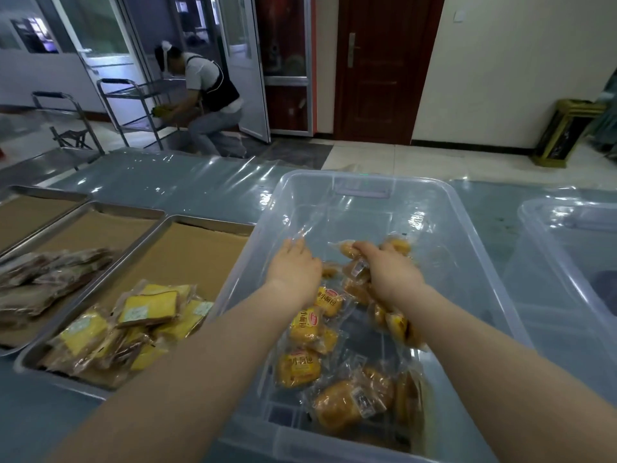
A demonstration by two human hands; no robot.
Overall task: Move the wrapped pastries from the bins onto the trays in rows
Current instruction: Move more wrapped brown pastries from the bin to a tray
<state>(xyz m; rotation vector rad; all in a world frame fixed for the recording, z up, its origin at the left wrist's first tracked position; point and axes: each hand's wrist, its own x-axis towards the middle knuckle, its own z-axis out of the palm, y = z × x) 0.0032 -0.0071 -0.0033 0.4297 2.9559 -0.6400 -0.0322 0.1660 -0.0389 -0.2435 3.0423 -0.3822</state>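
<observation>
In the bin (467, 208), right hand (390, 272) apparently grips pastries (345, 251).

dim, cool indoor light; the brightest patch is the glass doors (100, 45) at eleven o'clock. glare streaks the plastic sheet (187, 182) at twelve and the bin (317, 175) rim. my right hand (390, 272) and the pastry (349, 250) it grips smear slightly. the person (207, 95) at eleven is soft. the edges bow from the wide lens; the trash can (561, 135) at two leans.
</observation>
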